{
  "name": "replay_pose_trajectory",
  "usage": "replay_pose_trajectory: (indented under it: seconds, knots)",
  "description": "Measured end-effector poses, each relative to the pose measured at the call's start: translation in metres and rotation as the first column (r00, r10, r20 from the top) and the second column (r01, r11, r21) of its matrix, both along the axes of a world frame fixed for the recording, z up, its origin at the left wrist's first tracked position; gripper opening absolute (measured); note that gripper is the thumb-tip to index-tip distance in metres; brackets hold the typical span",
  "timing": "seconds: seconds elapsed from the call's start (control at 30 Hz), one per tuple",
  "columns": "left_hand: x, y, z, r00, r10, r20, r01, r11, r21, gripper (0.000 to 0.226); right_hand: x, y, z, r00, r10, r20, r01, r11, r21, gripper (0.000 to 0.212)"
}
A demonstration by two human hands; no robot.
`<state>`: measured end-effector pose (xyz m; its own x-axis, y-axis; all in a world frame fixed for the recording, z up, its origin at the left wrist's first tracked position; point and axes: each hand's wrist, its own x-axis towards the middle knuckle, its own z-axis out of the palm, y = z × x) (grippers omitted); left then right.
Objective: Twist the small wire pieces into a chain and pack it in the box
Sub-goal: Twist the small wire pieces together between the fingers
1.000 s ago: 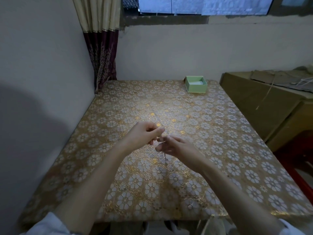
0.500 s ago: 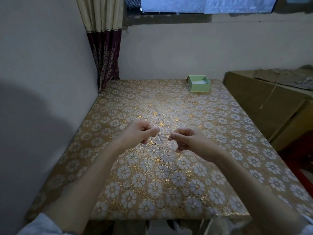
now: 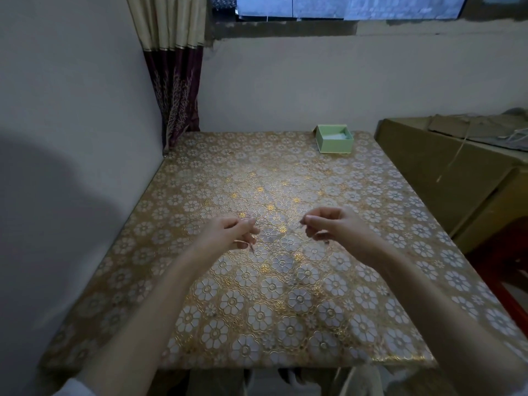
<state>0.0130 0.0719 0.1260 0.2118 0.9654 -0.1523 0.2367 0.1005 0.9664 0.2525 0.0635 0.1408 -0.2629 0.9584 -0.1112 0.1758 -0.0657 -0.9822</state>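
My left hand (image 3: 228, 234) hovers over the middle of the table with its fingers curled, pinching a thin pale wire piece (image 3: 249, 244) whose end sticks out below the fingers. My right hand (image 3: 333, 228) is a hand's width to the right, thumb and forefinger pinched together; whatever thin wire it holds is too fine to make out against the cloth. A small open light-green box (image 3: 333, 143) with a pale lining stands at the far right of the table, well beyond both hands.
The table (image 3: 200, 172) wears a gold cloth with white flowers and sits in a corner, a wall along its left and back. A curtain (image 3: 177, 81) hangs at the back left. Large cardboard boxes (image 3: 445, 172) stand against the table's right side.
My hands were touching at the fingertips one second ago. They have since drawn apart sideways, the right one moving right, and a clear gap lies between them.
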Motion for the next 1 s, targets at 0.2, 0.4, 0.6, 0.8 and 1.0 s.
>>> replay_pose_trajectory:
  seconds: [0.2,0.4,0.6,0.8,1.0]
  knots:
    - [0.016,-0.002,-0.019,0.998,-0.012,-0.068,0.011,1.000,-0.010,0.016,-0.009,0.007,-0.003,0.999,-0.041,0.001,0.041,0.999,-0.003,0.012]
    - [0.042,0.004,-0.027,0.970,-0.160,-0.184,0.171,0.984,0.045,0.037,-0.012,0.016,-0.001,0.997,-0.036,-0.064,0.037,0.999,0.009,0.011]
    - [0.062,0.013,-0.036,0.975,-0.190,-0.117,0.197,0.980,0.043,0.016,-0.011,0.029,0.004,0.964,-0.069,-0.256,0.064,0.998,-0.028,0.012]
    - [0.044,0.037,-0.046,0.991,-0.114,-0.073,0.114,0.993,-0.004,0.011,0.000,0.059,-0.015,0.913,-0.287,-0.289,0.274,0.958,-0.086,0.011]
    - [0.030,0.082,-0.044,0.999,0.037,-0.004,-0.037,0.998,0.044,0.009,-0.005,0.098,-0.055,0.892,-0.388,-0.233,0.371,0.922,-0.115,0.014]
